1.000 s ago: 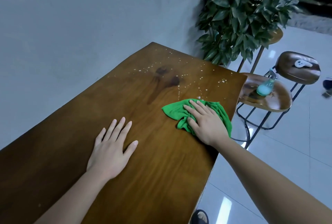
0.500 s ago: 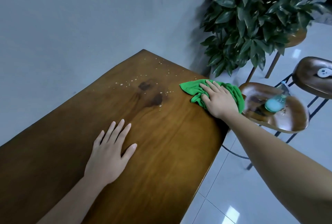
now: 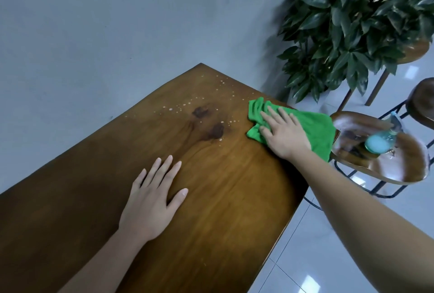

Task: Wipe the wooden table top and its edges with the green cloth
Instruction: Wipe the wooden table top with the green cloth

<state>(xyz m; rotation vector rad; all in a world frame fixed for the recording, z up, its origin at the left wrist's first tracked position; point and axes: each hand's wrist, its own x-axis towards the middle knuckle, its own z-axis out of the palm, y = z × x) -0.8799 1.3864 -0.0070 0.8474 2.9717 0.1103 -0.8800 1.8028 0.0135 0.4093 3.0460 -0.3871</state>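
The wooden table top (image 3: pixel 220 189) runs from the near left to a far corner by the wall. White droplets (image 3: pixel 187 104) speckle its far part around two dark knots. The green cloth (image 3: pixel 314 125) lies crumpled at the table's far right edge, partly hanging over it. My right hand (image 3: pixel 285 134) presses flat on the cloth, fingers spread and pointing toward the wall. My left hand (image 3: pixel 152 198) rests palm down on the bare wood in the middle, fingers apart, holding nothing.
A grey wall borders the table's left side. A leafy plant (image 3: pixel 357 22) stands beyond the far corner. Just right of the table is a wooden stool (image 3: pixel 399 168) with a spray bottle of blue liquid (image 3: pixel 380 142) on it; another stool (image 3: pixel 422 102) is behind. White tiled floor lies at the right.
My right hand has pushed the green cloth away from me along the right edge toward the far corner, clearing droplets there. My left hand has stayed in place.
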